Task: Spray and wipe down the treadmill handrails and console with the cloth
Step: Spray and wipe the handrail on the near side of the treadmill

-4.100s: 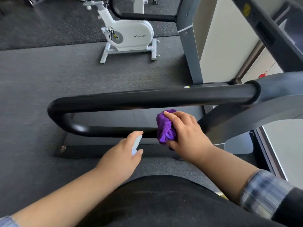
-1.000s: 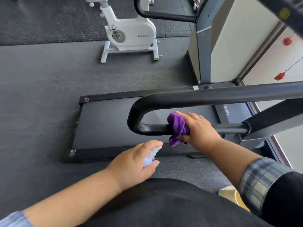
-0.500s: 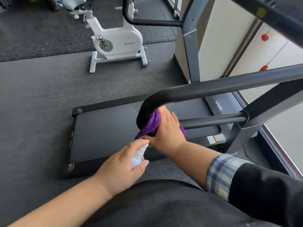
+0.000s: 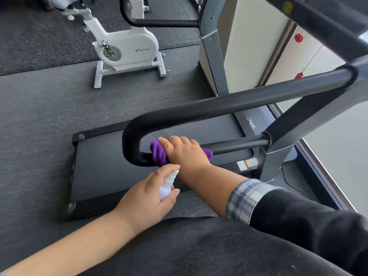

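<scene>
The black handrail (image 4: 219, 105) bends round in a U shape, and its curved end (image 4: 129, 144) is the far left edge. Inside the bend the gap is small. To the left of the bend there is lots of open grey floor (image 4: 39, 116). On the right, the rail joins a grey post (image 4: 278, 148), so there is a stop on that side.

The right hand (image 4: 183, 151) is curled over the purple cloth (image 4: 159, 154) and presses it on the lower bar of the rail, right by the bend. The cloth is bunched up, and a bit of it pokes out on both sides of the hand.

The left hand (image 4: 147, 196) holds a small white spray bottle (image 4: 167, 185), just below the cloth. One finger lies on top of the nozzle. The bottle is close to the right wrist.

Under the rail lies the dark treadmill belt (image 4: 99, 166). A white exercise bike (image 4: 127, 50) stands farther back on the floor, well apart from the hands. Another black rail (image 4: 165, 22) shows near the top.
</scene>
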